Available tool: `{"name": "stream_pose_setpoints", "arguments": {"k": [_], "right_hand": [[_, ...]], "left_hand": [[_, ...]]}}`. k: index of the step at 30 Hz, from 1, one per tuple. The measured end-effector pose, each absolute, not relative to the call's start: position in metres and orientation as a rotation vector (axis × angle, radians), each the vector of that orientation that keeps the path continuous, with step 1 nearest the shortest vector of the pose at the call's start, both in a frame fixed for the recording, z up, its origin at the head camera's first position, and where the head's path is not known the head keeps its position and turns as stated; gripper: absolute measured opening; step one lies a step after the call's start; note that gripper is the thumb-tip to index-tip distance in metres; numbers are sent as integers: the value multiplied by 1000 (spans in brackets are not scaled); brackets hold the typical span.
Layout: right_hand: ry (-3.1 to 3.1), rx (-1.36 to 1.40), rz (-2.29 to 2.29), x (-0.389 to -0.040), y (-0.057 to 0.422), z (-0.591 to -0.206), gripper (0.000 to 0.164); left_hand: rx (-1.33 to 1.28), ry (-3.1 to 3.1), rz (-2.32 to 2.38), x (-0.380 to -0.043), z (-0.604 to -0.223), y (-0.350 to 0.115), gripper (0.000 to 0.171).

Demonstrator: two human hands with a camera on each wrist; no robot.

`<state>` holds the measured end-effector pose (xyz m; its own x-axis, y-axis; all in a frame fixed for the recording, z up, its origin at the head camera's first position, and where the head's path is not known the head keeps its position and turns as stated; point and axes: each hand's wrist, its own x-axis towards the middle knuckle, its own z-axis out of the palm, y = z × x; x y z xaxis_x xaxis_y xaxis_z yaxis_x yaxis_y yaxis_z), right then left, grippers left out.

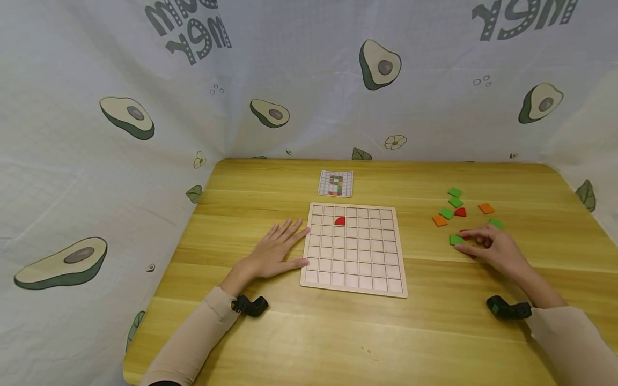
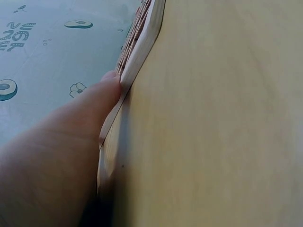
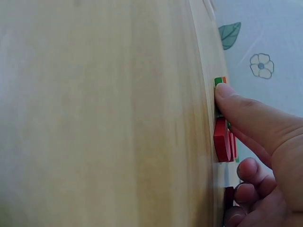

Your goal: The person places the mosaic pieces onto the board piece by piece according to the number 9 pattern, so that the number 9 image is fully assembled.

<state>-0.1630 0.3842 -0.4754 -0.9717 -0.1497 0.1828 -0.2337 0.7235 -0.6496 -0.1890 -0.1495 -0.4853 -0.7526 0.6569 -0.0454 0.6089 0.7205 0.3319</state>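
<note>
A square wooden grid board (image 1: 354,291) lies on the table, with one red quarter-round tile (image 1: 340,221) in a cell of its upper part. My left hand (image 1: 272,252) is spread flat at the board's left edge, its thumb and fingertips touching the frame. In the left wrist view the thumb (image 2: 102,97) presses against the board's side. Right of the board, my right hand (image 1: 499,252) pinches a green square tile (image 1: 455,239) between thumb and index finger. Red tiles (image 3: 221,139) lie close under that hand, partly hidden by its fingers in the head view.
Loose tiles lie around the right hand: several green squares (image 1: 455,202), orange squares (image 1: 486,208) and a red quarter-round piece (image 1: 461,212). A small printed card (image 1: 335,184) showing a coloured grid pattern lies behind the board. A white avocado-print cloth (image 1: 328,123) hangs behind the table.
</note>
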Motion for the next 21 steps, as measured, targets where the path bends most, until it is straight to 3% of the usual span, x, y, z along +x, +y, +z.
{"name": "stream_pose_setpoints", "arguments": {"k": [21], "right_hand": [[-2825,307,1041,-162,379,-469,25]], "left_hand": [[1011,2769,448,-188,-487,-150,80]]}}
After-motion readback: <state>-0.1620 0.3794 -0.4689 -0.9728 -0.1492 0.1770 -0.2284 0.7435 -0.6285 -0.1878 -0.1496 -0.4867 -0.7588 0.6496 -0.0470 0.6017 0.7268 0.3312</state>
